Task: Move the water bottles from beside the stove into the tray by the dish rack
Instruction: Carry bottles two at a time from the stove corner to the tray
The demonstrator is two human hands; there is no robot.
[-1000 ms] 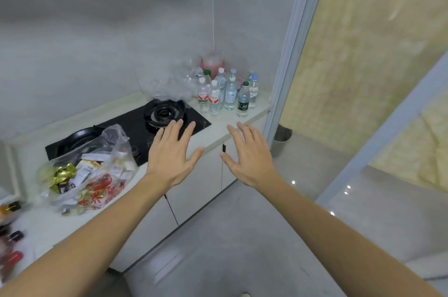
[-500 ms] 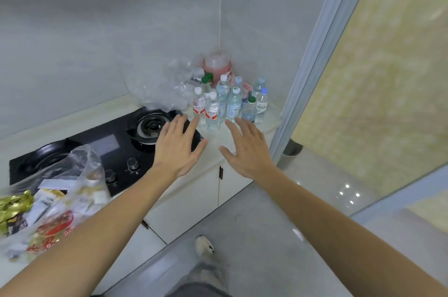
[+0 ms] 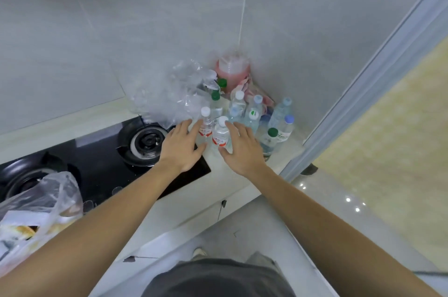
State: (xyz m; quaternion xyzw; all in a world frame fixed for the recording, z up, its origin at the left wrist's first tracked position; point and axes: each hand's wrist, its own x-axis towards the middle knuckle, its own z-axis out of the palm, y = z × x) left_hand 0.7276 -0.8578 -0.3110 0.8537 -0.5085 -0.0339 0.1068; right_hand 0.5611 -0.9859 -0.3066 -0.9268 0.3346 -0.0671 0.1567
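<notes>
Several small water bottles [image 3: 252,116] stand clustered in the counter corner, right of the black gas stove [image 3: 143,144]. The two nearest have white caps and red labels: one [image 3: 205,127] on the left, one [image 3: 220,135] on the right. My left hand [image 3: 181,146] is spread open just left of the left red-label bottle, its fingers reaching the bottle's side. My right hand [image 3: 242,146] is spread open just right of the other, fingers at its cap and side. Neither hand grips anything. No tray or dish rack is in view.
A crumpled clear plastic bag [image 3: 174,93] and a pink-filled jug [image 3: 232,70] sit behind the bottles by the tiled wall. A plastic bag of snacks [image 3: 36,214] lies at the lower left. A sliding door frame [image 3: 351,93] borders the counter's [image 3: 225,182] right end.
I have stepped closer to the counter corner. Both open hands have moved forward from the counter's front edge to flank the two front red-label bottles.
</notes>
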